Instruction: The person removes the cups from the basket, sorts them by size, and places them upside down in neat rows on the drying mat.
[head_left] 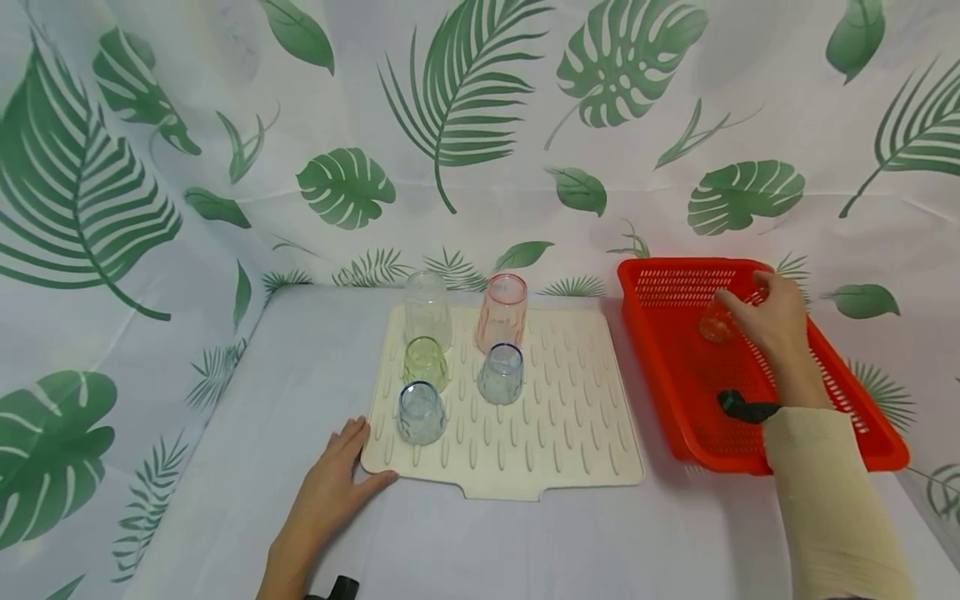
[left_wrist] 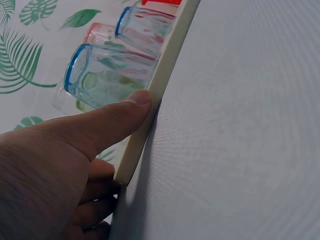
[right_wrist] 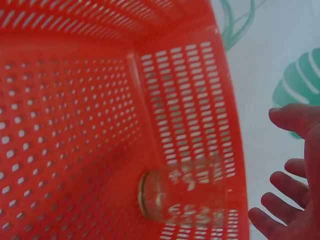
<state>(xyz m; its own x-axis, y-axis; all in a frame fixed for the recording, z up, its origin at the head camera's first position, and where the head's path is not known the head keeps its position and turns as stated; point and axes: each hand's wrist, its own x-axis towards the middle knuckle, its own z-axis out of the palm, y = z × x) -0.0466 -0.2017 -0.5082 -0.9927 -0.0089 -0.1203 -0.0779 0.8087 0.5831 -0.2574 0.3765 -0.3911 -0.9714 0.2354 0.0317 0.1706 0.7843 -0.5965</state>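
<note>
My left hand [head_left: 330,479] rests at the near left corner of a cream drainer mat [head_left: 555,400], thumb along its front edge and fingers at its left side. Nearest it stands a blue-rimmed glass [head_left: 422,414]. Behind are a green-rimmed glass [head_left: 425,365], a second blue-rimmed glass [head_left: 501,375], a tall clear glass [head_left: 427,312] and a tall pink-rimmed glass [head_left: 501,317]. My right hand [head_left: 776,321] is over the red basket [head_left: 660,375], fingers spread and holding nothing. Below it, a clear glass [right_wrist: 185,195] with white marks lies in the basket, against the slotted wall.
The basket stands to the right of the mat, its rim raised above the pale tablecloth [head_left: 600,542]. Behind both hangs a white leaf-print cloth [head_left: 495,225]. The mat's right half is ridged, with a tab at its front edge.
</note>
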